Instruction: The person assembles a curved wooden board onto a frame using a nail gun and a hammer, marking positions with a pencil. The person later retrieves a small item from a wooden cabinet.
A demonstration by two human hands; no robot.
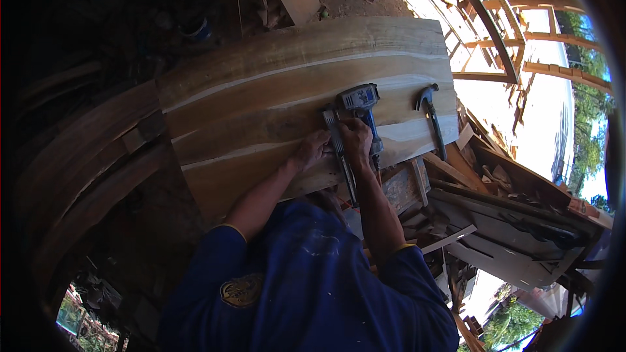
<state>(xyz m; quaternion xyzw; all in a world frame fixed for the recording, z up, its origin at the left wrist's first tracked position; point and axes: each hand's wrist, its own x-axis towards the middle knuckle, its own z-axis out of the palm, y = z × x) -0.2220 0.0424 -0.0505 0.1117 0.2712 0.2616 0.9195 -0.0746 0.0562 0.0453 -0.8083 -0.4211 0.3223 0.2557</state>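
Observation:
A blue and grey nail gun point(359, 96) lies on a wide wooden panel point(248, 114), its long narrow magazine slanting back toward my body. My right hand point(357, 142) is closed around the magazine, between it and the blue handle. On the magazine's other side is my left hand point(312, 150), its fingers pinched together against the edge. Whatever small thing those fingertips may hold is hidden. To the right, a claw hammer point(435, 120) rests on the panel with its head pointing away from me.
Curved dark timbers point(98, 133) stand to the left of the panel. Wood offcuts point(495, 176) pile up at the right, beside a board-topped bench point(502, 248). A wooden frame point(482, 78) stands in bright sunlight beyond. A small container point(195, 28) sits in shadow at far left.

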